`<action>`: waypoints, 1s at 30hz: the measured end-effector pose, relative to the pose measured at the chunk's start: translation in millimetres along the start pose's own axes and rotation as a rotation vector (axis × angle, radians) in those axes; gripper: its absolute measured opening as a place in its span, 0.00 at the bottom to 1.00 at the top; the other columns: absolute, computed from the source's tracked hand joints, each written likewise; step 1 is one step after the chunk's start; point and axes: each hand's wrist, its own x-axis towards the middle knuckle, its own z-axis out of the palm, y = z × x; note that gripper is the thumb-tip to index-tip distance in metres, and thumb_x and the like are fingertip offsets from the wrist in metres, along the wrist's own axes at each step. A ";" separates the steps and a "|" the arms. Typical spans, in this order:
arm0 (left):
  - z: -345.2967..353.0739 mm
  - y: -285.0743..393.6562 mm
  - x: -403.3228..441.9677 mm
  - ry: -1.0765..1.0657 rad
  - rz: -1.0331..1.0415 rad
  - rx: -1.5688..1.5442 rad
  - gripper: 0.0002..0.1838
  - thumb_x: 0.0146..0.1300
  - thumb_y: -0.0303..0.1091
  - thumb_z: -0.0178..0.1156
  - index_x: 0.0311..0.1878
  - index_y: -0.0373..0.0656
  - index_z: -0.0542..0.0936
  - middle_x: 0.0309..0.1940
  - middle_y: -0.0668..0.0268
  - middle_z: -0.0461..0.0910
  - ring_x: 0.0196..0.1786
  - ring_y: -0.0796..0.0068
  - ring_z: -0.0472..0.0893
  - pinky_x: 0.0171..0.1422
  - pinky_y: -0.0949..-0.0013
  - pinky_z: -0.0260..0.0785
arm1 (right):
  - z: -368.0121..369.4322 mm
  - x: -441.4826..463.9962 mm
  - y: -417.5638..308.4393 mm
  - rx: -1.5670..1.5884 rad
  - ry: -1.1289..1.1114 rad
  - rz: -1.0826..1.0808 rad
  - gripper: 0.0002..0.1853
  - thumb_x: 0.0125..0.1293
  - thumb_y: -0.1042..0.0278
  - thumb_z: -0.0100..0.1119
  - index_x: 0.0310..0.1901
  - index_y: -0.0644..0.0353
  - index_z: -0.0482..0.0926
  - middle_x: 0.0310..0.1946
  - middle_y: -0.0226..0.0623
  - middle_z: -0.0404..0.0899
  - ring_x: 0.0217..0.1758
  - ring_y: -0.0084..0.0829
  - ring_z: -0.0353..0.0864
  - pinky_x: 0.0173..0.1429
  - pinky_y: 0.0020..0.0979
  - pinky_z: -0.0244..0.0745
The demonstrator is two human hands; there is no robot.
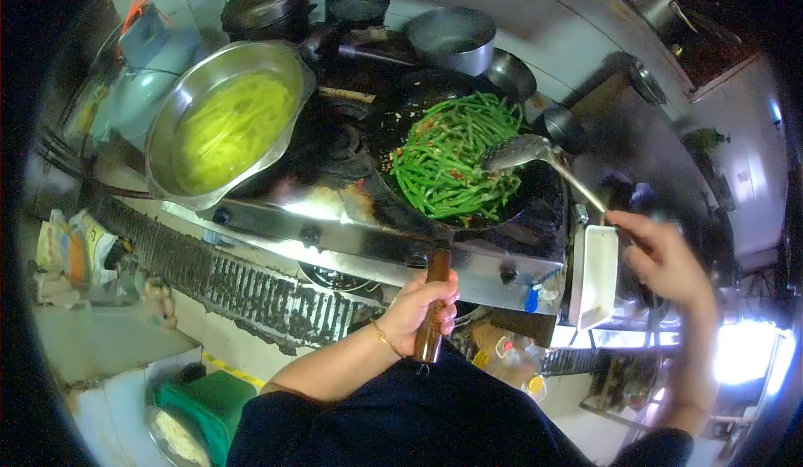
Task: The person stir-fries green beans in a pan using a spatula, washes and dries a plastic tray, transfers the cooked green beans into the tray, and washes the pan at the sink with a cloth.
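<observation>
My left hand (418, 312) is wrapped round the brown wooden handle (438, 260) of a black wok (386, 128) on the stove. In the wok lies a heap of green beans (456, 162) with small red and pale bits among them. At the upper right, my right hand (661, 258) closes on the end of a metal slotted spoon (527, 148). The spoon's head rests against the right side of the beans, and part of it is hidden there. My right forearm is somewhat blurred.
Left on the stove stands a large metal basin (159, 153) holding yellow-green strips in liquid. Several pots, including a silver one (477, 53), line the back. A white rectangular tray (595, 279) sits right of the wok. Below left are a green bin (209, 404) and a counter (109, 341).
</observation>
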 end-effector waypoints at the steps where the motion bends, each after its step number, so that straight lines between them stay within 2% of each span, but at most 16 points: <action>1: 0.8 0.1 0.1 0.006 -0.005 0.000 0.07 0.64 0.31 0.59 0.42 0.48 0.72 0.26 0.72 0.70 0.21 0.81 0.70 0.23 0.73 0.67 | -8.7 -4.3 -8.3 0.009 0.003 0.019 0.26 0.54 0.79 0.53 0.59 0.64 0.74 0.42 0.47 0.83 0.33 0.25 0.78 0.38 0.26 0.73; 3: 1.5 0.6 -0.6 0.022 -0.017 0.002 0.07 0.64 0.32 0.59 0.42 0.48 0.72 0.26 0.72 0.69 0.21 0.80 0.70 0.23 0.72 0.67 | -24.3 -13.7 0.2 -0.066 0.037 -0.136 0.26 0.52 0.79 0.54 0.57 0.64 0.75 0.44 0.48 0.83 0.34 0.29 0.80 0.39 0.29 0.74; 4: 1.0 0.3 -0.9 0.025 -0.023 0.000 0.07 0.64 0.32 0.59 0.43 0.49 0.72 0.26 0.72 0.69 0.21 0.80 0.70 0.23 0.72 0.67 | -26.9 -13.6 3.9 -0.160 0.096 -0.298 0.26 0.51 0.80 0.54 0.56 0.63 0.76 0.40 0.51 0.82 0.33 0.36 0.82 0.40 0.31 0.75; 7: -0.3 -0.5 1.3 0.016 -0.043 0.000 0.07 0.65 0.33 0.59 0.44 0.51 0.72 0.26 0.71 0.69 0.20 0.79 0.70 0.22 0.71 0.66 | -37.9 -15.0 -19.4 -0.305 -0.071 -0.063 0.26 0.50 0.80 0.55 0.55 0.62 0.77 0.36 0.54 0.81 0.34 0.44 0.83 0.42 0.34 0.76; 8: -1.2 -0.5 1.9 0.005 -0.050 0.004 0.08 0.65 0.33 0.59 0.45 0.51 0.72 0.25 0.71 0.69 0.20 0.79 0.70 0.22 0.70 0.66 | -33.9 -8.8 -24.7 -0.317 -0.129 -0.053 0.26 0.50 0.79 0.55 0.55 0.62 0.77 0.34 0.55 0.80 0.36 0.48 0.82 0.43 0.37 0.77; 11: -0.4 2.7 0.8 0.000 -0.079 0.047 0.08 0.66 0.33 0.58 0.46 0.52 0.71 0.25 0.71 0.69 0.19 0.78 0.70 0.21 0.70 0.66 | 2.5 18.0 14.3 -0.305 -0.121 -0.215 0.25 0.52 0.78 0.55 0.55 0.61 0.77 0.38 0.54 0.81 0.40 0.50 0.83 0.47 0.40 0.77; 14: -0.9 6.2 0.1 0.004 -0.107 0.101 0.08 0.66 0.33 0.57 0.47 0.52 0.71 0.24 0.71 0.69 0.18 0.78 0.70 0.20 0.69 0.66 | 34.7 33.2 21.9 -0.192 -0.103 -0.092 0.24 0.55 0.76 0.55 0.57 0.60 0.76 0.41 0.54 0.81 0.43 0.50 0.82 0.50 0.40 0.76; 15: -1.6 7.8 -1.0 0.008 -0.114 0.119 0.08 0.67 0.33 0.57 0.47 0.52 0.71 0.24 0.71 0.68 0.18 0.78 0.70 0.20 0.69 0.66 | 53.5 39.2 37.8 -0.139 -0.070 -0.142 0.25 0.56 0.76 0.54 0.59 0.59 0.74 0.44 0.53 0.81 0.45 0.50 0.82 0.52 0.39 0.76; 17: -3.3 9.6 -1.0 0.005 -0.150 0.117 0.08 0.67 0.32 0.56 0.47 0.52 0.71 0.24 0.70 0.68 0.18 0.78 0.71 0.20 0.69 0.66 | 92.7 49.7 58.3 0.001 0.057 -0.236 0.26 0.57 0.75 0.54 0.60 0.57 0.73 0.44 0.54 0.80 0.44 0.50 0.83 0.50 0.39 0.76; 20: -2.1 12.3 -0.3 0.003 -0.169 0.126 0.08 0.67 0.32 0.56 0.47 0.52 0.70 0.23 0.70 0.68 0.18 0.78 0.71 0.20 0.68 0.67 | 135.5 70.7 66.5 0.122 0.143 -0.242 0.26 0.58 0.75 0.55 0.61 0.55 0.73 0.40 0.53 0.81 0.36 0.46 0.83 0.43 0.38 0.76; 23: 2.0 13.3 -1.1 0.038 -0.157 0.125 0.08 0.67 0.32 0.56 0.47 0.53 0.70 0.24 0.70 0.69 0.18 0.78 0.70 0.20 0.69 0.67 | 136.6 67.2 66.2 0.162 0.083 -0.152 0.26 0.58 0.73 0.55 0.62 0.54 0.72 0.34 0.52 0.79 0.29 0.42 0.80 0.38 0.36 0.75; 24: 4.2 12.8 -0.9 0.055 -0.147 0.128 0.08 0.67 0.32 0.57 0.46 0.53 0.71 0.24 0.71 0.69 0.18 0.78 0.70 0.20 0.69 0.66 | 125.4 61.0 66.7 0.168 0.069 -0.188 0.26 0.59 0.76 0.54 0.62 0.54 0.72 0.27 0.44 0.79 0.22 0.32 0.75 0.31 0.31 0.72; 27: 1.4 11.6 -0.3 0.053 -0.140 0.122 0.07 0.66 0.33 0.58 0.45 0.53 0.72 0.25 0.71 0.69 0.19 0.78 0.71 0.21 0.69 0.66 | 80.4 33.3 63.3 0.421 -0.094 0.000 0.27 0.60 0.79 0.50 0.63 0.54 0.71 0.24 0.34 0.77 0.20 0.23 0.73 0.26 0.24 0.69; 29: 0.5 10.5 -0.7 0.047 -0.130 0.109 0.07 0.66 0.33 0.59 0.44 0.53 0.72 0.25 0.71 0.69 0.19 0.78 0.71 0.22 0.69 0.66 | 61.4 22.7 57.4 0.587 -0.064 0.081 0.28 0.61 0.82 0.48 0.65 0.56 0.69 0.26 0.27 0.75 0.19 0.16 0.70 0.23 0.19 0.67; 30: -2.8 8.9 -0.3 0.032 -0.103 0.115 0.09 0.65 0.33 0.59 0.47 0.52 0.72 0.26 0.70 0.70 0.21 0.78 0.72 0.23 0.68 0.66 | 56.0 25.2 53.1 0.635 -0.037 0.088 0.30 0.60 0.81 0.48 0.67 0.56 0.66 0.26 0.30 0.74 0.17 0.19 0.70 0.21 0.21 0.68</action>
